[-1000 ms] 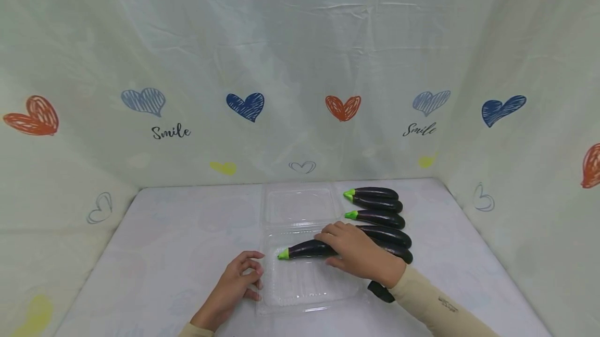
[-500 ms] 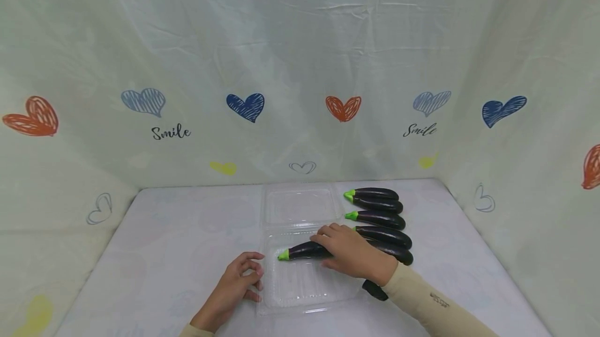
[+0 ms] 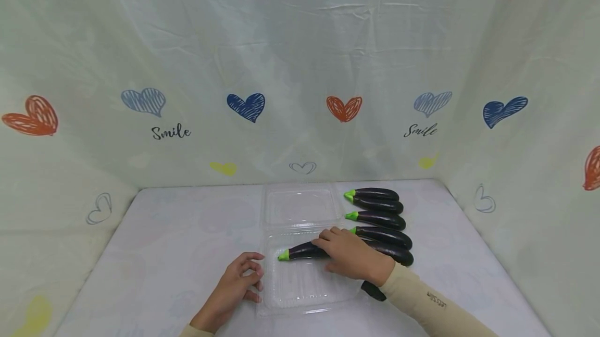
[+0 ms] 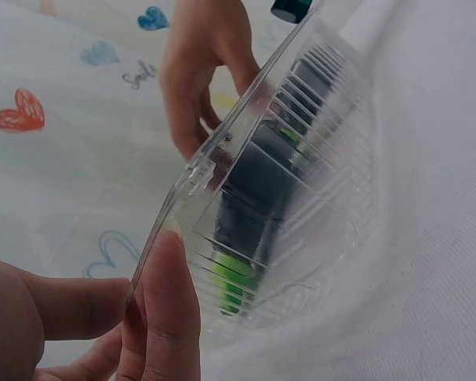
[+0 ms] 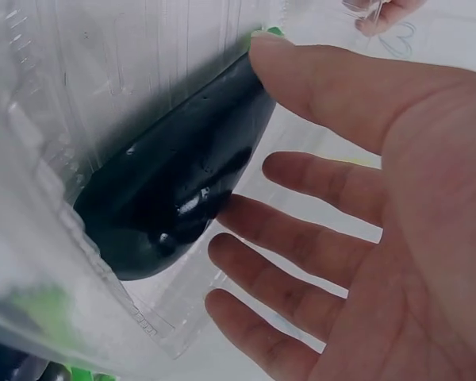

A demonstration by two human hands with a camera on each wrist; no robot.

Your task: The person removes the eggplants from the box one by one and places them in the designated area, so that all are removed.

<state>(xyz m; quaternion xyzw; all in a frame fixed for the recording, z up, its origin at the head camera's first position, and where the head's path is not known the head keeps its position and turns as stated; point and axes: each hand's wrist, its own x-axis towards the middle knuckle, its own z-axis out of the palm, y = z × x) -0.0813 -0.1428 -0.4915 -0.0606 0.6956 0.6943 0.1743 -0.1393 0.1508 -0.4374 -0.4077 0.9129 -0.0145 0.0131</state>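
Note:
A dark purple eggplant with a green stem end (image 3: 304, 250) lies in the base of a clear plastic clamshell container (image 3: 290, 290). My left hand (image 3: 236, 285) pinches the container's left rim between thumb and fingers, as the left wrist view shows. Over the right part of the eggplant is my right hand (image 3: 353, 258), hiding its thick end in the head view. In the right wrist view the fingers (image 5: 301, 242) are spread and nearly straight beside the eggplant (image 5: 174, 175), with the thumb close to its stem end.
The container's lid (image 3: 300, 204) lies folded back behind the base. Several more eggplants (image 3: 382, 220) are lined up at the right, stems to the left. Another dark eggplant end (image 3: 373, 290) shows beside the right sleeve. A heart-printed cloth (image 3: 300, 66) walls the table.
My right hand has shifted slightly left and toward me, uncovering more of the eggplants at its right. The eggplant in the container and my left hand have stayed in place.

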